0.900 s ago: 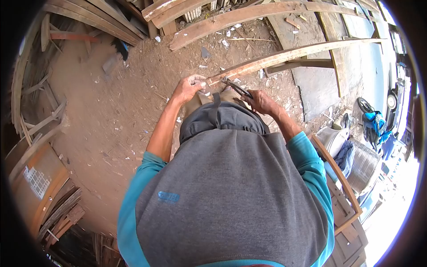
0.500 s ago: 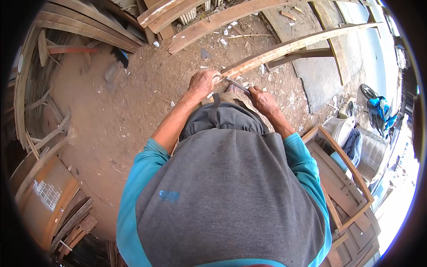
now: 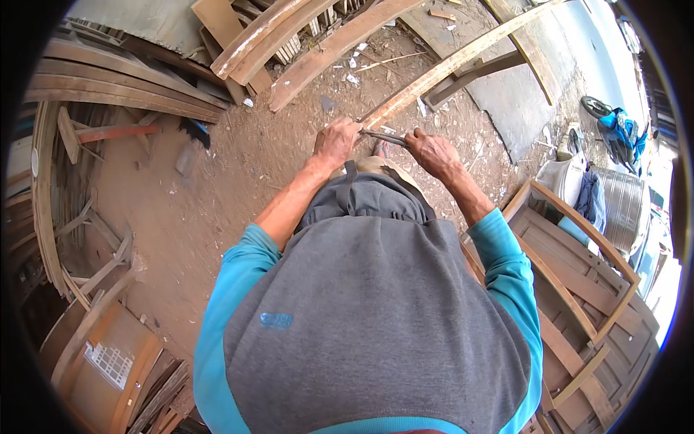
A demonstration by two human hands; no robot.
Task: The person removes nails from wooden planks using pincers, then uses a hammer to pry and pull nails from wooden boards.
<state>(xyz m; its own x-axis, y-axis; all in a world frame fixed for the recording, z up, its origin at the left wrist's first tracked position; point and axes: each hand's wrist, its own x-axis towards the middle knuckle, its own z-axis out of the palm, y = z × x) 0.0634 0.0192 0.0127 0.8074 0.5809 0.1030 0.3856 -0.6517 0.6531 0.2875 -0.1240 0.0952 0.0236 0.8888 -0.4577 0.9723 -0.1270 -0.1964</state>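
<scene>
A long, narrow wooden plank [image 3: 441, 72] runs from the upper right down to my hands, its near end in front of my waist. My left hand [image 3: 337, 142] is closed at that near end, fingertips pressed against its left side. My right hand [image 3: 434, 155] is closed round the handle of a slim, dark metal tool [image 3: 387, 137] that looks like pincers. The tool's head lies at the plank's end, close to my left fingertips. Exactly what its tip grips is too small to tell.
More planks [image 3: 340, 50] lie ahead, and stacked boards [image 3: 137, 90] stand at the left. A wooden frame [image 3: 571, 210] and panelled doors lie at the right, near a metal drum [image 3: 623, 206] and a blue motorbike [image 3: 623, 134]. Chips litter the dirt floor [image 3: 195, 239].
The view has shifted, and the plank sits a little lower and further left. My right hand has risen slightly, and the tool now lies flatter. Both hands keep their hold.
</scene>
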